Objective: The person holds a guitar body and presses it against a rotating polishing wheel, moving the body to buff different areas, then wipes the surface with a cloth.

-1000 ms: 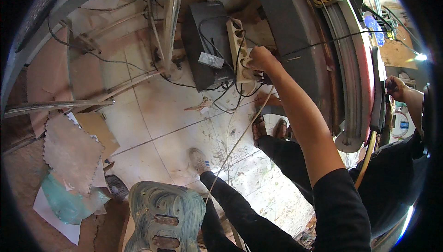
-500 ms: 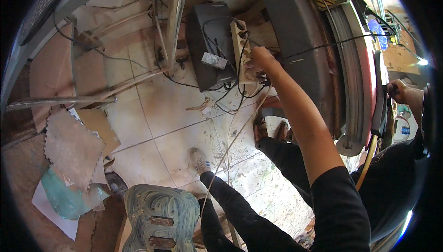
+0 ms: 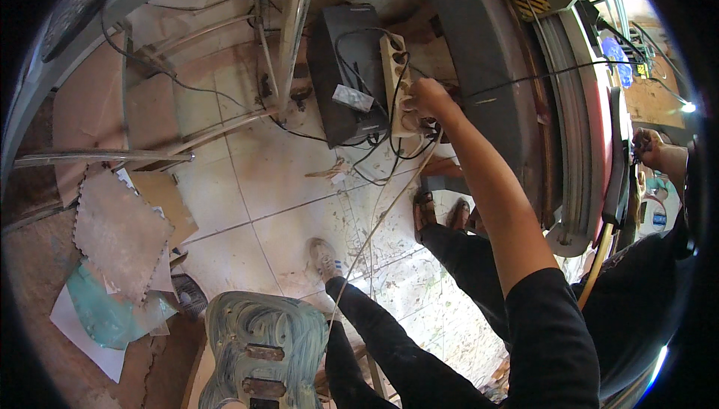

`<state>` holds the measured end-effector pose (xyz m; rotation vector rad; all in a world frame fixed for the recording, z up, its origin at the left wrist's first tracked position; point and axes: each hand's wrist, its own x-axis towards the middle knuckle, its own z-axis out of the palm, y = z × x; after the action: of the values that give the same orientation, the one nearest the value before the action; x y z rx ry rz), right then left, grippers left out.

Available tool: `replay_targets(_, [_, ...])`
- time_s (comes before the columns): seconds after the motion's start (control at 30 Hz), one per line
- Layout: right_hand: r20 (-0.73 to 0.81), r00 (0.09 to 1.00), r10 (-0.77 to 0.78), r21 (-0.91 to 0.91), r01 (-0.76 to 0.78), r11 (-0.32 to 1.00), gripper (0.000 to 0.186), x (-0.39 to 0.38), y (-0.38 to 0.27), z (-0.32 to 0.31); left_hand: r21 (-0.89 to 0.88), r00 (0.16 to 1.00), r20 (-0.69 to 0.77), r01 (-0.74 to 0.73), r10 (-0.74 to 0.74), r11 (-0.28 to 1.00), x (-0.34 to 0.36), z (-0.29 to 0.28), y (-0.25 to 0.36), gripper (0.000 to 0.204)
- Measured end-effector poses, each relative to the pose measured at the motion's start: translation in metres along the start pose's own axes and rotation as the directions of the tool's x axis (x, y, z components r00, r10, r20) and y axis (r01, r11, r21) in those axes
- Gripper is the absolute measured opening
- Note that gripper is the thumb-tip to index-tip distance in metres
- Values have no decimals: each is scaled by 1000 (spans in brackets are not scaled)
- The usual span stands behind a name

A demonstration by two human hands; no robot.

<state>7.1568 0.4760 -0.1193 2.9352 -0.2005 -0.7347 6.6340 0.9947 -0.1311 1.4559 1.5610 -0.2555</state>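
My right hand (image 3: 425, 99) is closed at a white power strip (image 3: 393, 72), its fingertips bent over the sockets; whatever they hold is hidden. Black cables loop from the strip over a dark grey box (image 3: 341, 61), where a small marbled block (image 3: 352, 97) lies. A thin light cable (image 3: 378, 229) runs down from near the strip. At the lower edge, a sliver of my left hand (image 3: 234, 403) shows by a guitar-shaped body (image 3: 269, 319) with smeared pale coating and two rectangular cutouts. That hand's fingers are mostly out of frame.
Metal frame legs (image 3: 288, 42) stand at upper left. Cardboard and sheet scraps (image 3: 120, 229) lie on the left. A grey machine (image 3: 494, 132) fills the right, where a co-worker in dark clothes has a hand (image 3: 650, 150) on a black bar. The co-worker's sandalled feet (image 3: 425, 210) stand on the tiles.
The view has shifted slightly, while my right hand stays closed at the strip. The co-worker's hand sits a little lower. A sliver of my left hand has appeared at the lower edge.
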Motion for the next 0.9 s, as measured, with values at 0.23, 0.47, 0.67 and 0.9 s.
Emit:
replay_targets(0.23, [20,999,-36,-15,36,999,41,2,-5,-2,-10,1000,-12,2,-2,1000,-5,-5,-1,29])
replay_targets(0.47, [-30,999,34,-55,-35,998,36,7,-5,9,-21,1000,-10,13,-14,1000,-9,-10,-6,28])
replay_targets(0.67, [30,997,77,-37,-76,996,47,-1,-4,11,-42,1000,-26,2,-3,999,-18,-29,-11,28])
replay_targets(0.9, [-259,954,153,35,-149,988,60,-53,-17,0,-76,999,-44,-20,17,997,-50,-69,-31,28])
